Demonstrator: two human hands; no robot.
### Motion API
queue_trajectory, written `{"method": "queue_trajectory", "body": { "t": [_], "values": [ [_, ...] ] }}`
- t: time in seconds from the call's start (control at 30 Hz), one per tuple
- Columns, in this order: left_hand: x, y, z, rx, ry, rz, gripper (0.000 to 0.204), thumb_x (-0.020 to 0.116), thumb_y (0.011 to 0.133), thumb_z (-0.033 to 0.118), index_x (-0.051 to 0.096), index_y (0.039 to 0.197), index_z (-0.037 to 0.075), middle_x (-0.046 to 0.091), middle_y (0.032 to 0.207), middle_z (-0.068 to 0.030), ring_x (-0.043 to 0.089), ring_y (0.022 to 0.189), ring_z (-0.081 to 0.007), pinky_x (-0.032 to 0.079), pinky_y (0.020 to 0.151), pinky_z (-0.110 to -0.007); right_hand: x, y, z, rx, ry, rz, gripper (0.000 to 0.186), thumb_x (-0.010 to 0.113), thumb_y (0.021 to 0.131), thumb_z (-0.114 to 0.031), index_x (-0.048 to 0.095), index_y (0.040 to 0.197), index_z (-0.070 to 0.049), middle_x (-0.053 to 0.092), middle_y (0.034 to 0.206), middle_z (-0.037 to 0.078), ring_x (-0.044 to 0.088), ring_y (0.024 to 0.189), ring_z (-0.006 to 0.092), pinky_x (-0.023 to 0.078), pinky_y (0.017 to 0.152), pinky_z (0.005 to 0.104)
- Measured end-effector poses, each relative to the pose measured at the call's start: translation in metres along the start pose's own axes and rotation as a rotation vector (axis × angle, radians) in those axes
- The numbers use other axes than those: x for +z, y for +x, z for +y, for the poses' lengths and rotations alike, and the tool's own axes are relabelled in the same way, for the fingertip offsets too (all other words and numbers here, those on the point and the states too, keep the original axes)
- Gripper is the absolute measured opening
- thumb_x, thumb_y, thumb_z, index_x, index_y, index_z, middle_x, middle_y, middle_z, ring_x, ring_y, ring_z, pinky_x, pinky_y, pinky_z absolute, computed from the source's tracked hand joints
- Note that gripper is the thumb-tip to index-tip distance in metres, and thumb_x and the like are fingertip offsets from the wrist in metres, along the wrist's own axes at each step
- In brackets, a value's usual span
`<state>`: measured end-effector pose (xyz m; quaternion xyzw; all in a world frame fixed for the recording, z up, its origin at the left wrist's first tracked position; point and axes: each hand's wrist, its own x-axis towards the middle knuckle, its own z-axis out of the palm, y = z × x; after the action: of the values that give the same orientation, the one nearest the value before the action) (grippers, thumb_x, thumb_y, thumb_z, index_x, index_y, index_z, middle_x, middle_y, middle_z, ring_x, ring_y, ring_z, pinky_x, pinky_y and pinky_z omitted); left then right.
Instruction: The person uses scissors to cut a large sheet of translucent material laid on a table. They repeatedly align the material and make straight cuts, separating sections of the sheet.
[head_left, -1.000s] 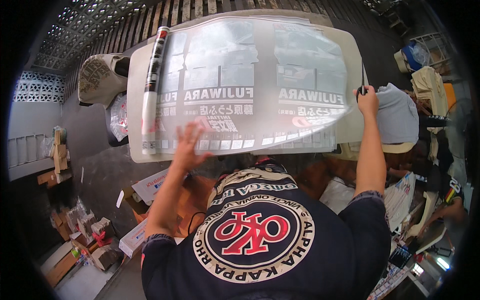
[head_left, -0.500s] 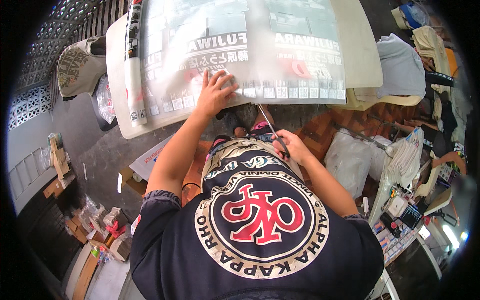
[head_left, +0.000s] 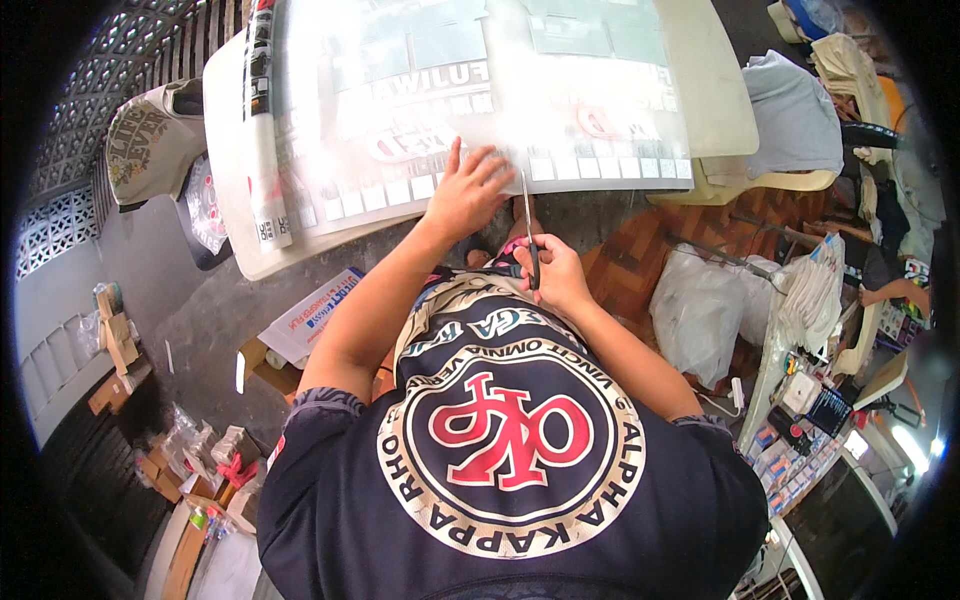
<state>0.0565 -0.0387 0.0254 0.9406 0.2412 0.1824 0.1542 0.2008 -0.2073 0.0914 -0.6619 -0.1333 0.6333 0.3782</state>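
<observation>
A translucent printed film sheet (head_left: 600,110) lies over the pale table (head_left: 715,90), its near edge facing me. My left hand (head_left: 468,195) rests on this sheet close to the near edge, fingers spread. Scissors with dark handles (head_left: 529,225) are gripped in my right hand (head_left: 555,272), just in front of my body. Their blades point away from me and reach into the sheet's near edge, right of my left fingertips. Glare hides part of the print and the exact line of any cut. Along the table's left side lies a roll of film (head_left: 265,165).
A grey cloth (head_left: 795,115) drapes a chair at the right, and a beige printed shirt (head_left: 150,140) drapes another at the left. A white printed box (head_left: 315,315) sits on the floor left of me. Clear plastic bags (head_left: 700,310) and a cluttered shelf (head_left: 800,420) stand at my right.
My right hand has moved forward and left with the scissors, bringing the blades farther into the sheet's edge. My left hand has shifted right along the sheet.
</observation>
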Motion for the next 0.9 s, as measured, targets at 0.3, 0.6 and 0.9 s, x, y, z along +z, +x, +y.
{"method": "queue_trajectory", "body": {
  "t": [0.3, 0.6, 0.9],
  "values": [
    [-0.027, 0.006, 0.018, -0.004, -0.132, 0.119, 0.024, 0.072, 0.078, 0.007, 0.072, 0.102, 0.011, 0.071, 0.109, -0.0001, 0.063, 0.118, -0.0209, 0.022, 0.121, -0.064, 0.000, 0.085, -0.071, -0.135, -0.041, 0.004, 0.052, 0.078, 0.091, -0.040, 0.064, 0.115, 0.004, 0.062, 0.067, 0.003, 0.056, 0.049, 0.0093, 0.038, 0.037, 0.0263],
    [-0.060, 0.017, 0.032, -0.122, -0.217, 0.120, 0.019, 0.071, 0.079, 0.003, 0.072, 0.097, 0.008, 0.072, 0.108, -0.0029, 0.065, 0.118, -0.0220, 0.022, 0.122, -0.062, 0.005, 0.221, -0.185, -0.257, -0.086, 0.021, 0.060, 0.080, 0.086, -0.049, 0.065, 0.109, 0.004, 0.054, 0.061, -0.001, 0.048, 0.047, 0.0078, 0.035, 0.038, 0.0259],
    [-0.081, 0.015, 0.040, -0.247, -0.407, 0.097, 0.025, 0.070, 0.080, -0.004, 0.072, 0.104, 0.000, 0.071, 0.117, -0.0125, 0.063, 0.123, -0.0313, 0.045, 0.112, -0.050, 0.024, 0.369, -0.328, -0.363, -0.258, 0.153, 0.058, 0.083, 0.083, -0.051, 0.068, 0.107, 0.000, 0.063, 0.065, 0.002, 0.052, 0.048, 0.0096, 0.038, 0.040, 0.0279]
  ]
}}
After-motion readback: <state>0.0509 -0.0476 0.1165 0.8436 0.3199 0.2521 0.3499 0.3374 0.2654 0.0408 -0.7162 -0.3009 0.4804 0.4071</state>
